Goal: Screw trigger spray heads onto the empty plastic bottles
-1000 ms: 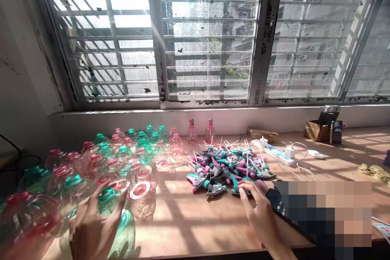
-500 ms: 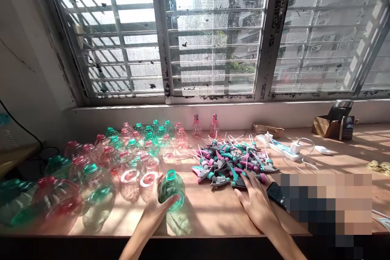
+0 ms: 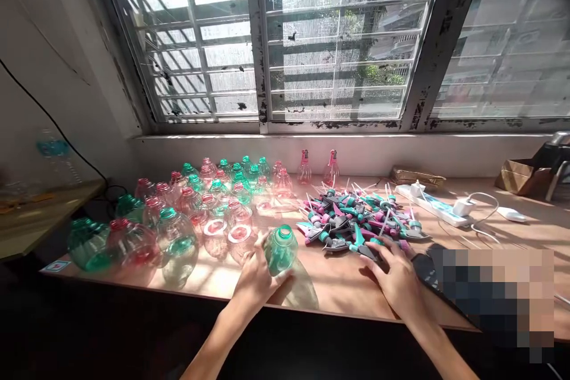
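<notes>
Left hand [image 3: 257, 273]: curled round a green bottle [image 3: 281, 254], fingers along the left flank, thumb stretched low across the near side; firm hold on the body, below the neck
Green bottle: roughly upright, neck up, near the front edge of the table [image 3: 329, 292]; between the massed bottles [image 3: 189, 203] and the pile of spray heads [image 3: 354, 219]; contact of base with wood, cannot tell
Right hand [image 3: 398, 276]: half curled, palm down, fingers spread at the near right edge of the pile; gripping a piece or merely resting there, cannot tell
Spray heads: heaped loosely in grey, teal and pink, white tubes poking out at many angles
Massed bottles: pink and green, clear-walled, round-bellied, standing close together across the left part of the table
By the wall: two pink spray bottles [image 3: 332, 170], upright, a little apart, behind the pile
Right of the pile: white power strip [image 3: 439, 209] with plugs in place; brown cardboard piece [image 3: 417, 177] behind; opened brown box [image 3: 515, 178] farther right
Beside the right hand: dark flat object [image 3: 426, 270], mostly hidden by a pixelated patch
Above: barred window [image 3: 333, 47], strong sunlight through the panes; striped shadows over the wood
</notes>
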